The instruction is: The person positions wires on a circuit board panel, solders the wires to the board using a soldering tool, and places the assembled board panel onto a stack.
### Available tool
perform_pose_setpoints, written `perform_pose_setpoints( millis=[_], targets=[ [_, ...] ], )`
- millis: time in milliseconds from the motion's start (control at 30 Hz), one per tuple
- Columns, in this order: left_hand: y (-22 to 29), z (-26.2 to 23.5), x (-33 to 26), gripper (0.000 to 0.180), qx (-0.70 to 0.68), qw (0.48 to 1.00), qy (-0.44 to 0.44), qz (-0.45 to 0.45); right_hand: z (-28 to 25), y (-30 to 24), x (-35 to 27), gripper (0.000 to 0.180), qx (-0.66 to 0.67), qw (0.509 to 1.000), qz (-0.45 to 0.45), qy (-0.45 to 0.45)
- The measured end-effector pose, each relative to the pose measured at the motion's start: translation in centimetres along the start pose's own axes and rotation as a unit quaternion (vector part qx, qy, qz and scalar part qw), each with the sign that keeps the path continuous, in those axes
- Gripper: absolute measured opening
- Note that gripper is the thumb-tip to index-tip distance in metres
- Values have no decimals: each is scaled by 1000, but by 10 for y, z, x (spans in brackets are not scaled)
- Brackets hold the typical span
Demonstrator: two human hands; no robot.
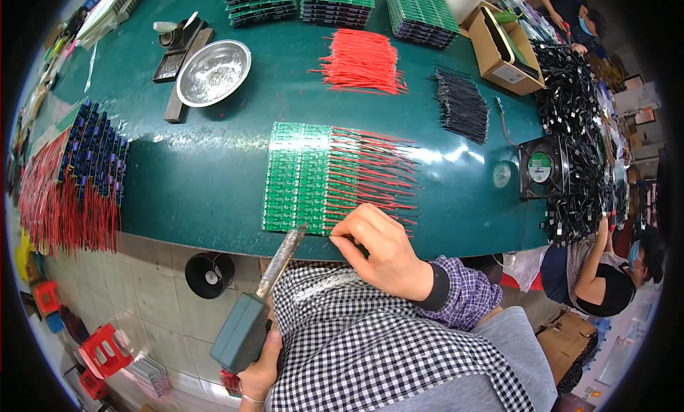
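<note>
Green circuit boards [303,178] lay in a flat panel on the teal table [206,170], red wires [374,171] fanning off their right side (more red wires [363,61] lay loose farther back). The right hand [381,251] rested at the panel's near edge, its grip pinched on a wire end there. The left hand [260,373] was clenched around a soldering iron [260,301], whose tip touched the boards' near edge.
</note>
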State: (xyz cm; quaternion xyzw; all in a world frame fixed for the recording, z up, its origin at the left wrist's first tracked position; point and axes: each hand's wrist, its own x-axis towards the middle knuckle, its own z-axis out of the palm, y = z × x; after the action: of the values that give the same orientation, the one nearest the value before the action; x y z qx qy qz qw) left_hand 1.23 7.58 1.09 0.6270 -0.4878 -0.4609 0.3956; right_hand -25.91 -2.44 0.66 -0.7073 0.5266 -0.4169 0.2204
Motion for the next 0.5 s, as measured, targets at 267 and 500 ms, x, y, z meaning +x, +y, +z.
perform_pose_setpoints(
  millis=[267,500],
  targets=[
    [-15,-9,2,34,160,981,-82,71,8,2,0,14,-41,999,3,-3],
    [5,6,12,24,127,987,-57,74,11,0,1,14,-65,998,7,-4]
  ],
)
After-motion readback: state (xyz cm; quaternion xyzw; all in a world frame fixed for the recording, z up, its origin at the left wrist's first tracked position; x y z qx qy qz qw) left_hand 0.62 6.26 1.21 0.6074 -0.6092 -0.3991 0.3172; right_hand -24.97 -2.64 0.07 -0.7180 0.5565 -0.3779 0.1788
